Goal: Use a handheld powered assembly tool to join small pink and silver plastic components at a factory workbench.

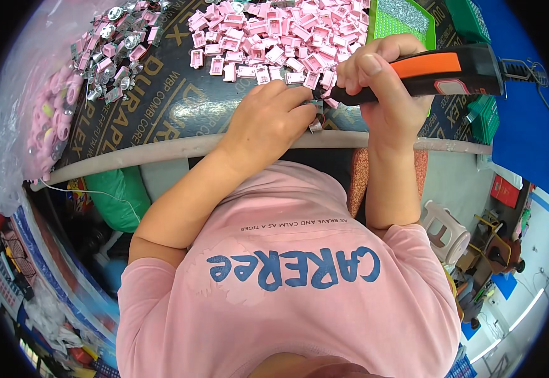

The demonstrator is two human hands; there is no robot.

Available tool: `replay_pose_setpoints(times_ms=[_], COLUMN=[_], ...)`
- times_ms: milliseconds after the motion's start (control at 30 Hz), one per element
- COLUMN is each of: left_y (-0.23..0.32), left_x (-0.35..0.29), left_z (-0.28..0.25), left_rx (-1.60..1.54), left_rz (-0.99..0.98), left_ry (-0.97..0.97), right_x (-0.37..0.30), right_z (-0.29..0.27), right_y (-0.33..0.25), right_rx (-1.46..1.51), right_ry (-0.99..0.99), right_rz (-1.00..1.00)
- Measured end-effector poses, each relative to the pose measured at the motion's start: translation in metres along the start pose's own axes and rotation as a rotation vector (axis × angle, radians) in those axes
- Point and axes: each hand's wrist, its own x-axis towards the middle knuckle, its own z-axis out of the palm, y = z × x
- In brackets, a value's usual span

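My right hand (388, 88) is wrapped round a black and orange electric screwdriver (441, 69), which lies nearly level with its nose toward the left. Close to that nose, near the table's front edge, my left hand (268, 120) pinches a small metallic piece (316, 108). Its fingers cover most of that piece, and I cannot tell whether the screwdriver's tip touches it. Just beyond both hands spreads a heap of small pink plastic housings (287, 38). At the far left lies a pile of pink parts with shiny metal and clear round pieces (120, 53).
A bright green tray (379, 34) with small silvery bits stands behind my right hand. Dark green bins (483, 120) sit at the right. A clear plastic bag (10, 126) with pink parts (51, 120) hangs over the left edge. The black table (192, 104) has a pale rounded rim.
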Motion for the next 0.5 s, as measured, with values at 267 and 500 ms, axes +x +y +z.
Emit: replay_pose_setpoints(times_ms=[267,500], left_y=[0.0014,-0.0002], left_x=[0.0019,0.0018], left_z=[-0.0003,0.0016], left_rx=[-0.022,0.014], left_rz=[-0.023,0.003], left_ry=[0.009,0.013], right_x=[-0.0022,-0.0042], right_z=[-0.0021,-0.0020], right_y=[0.0017,0.0070], right_rx=[-0.004,-0.069], right_ry=[-0.014,-0.055], right_rz=[0.004,-0.080])
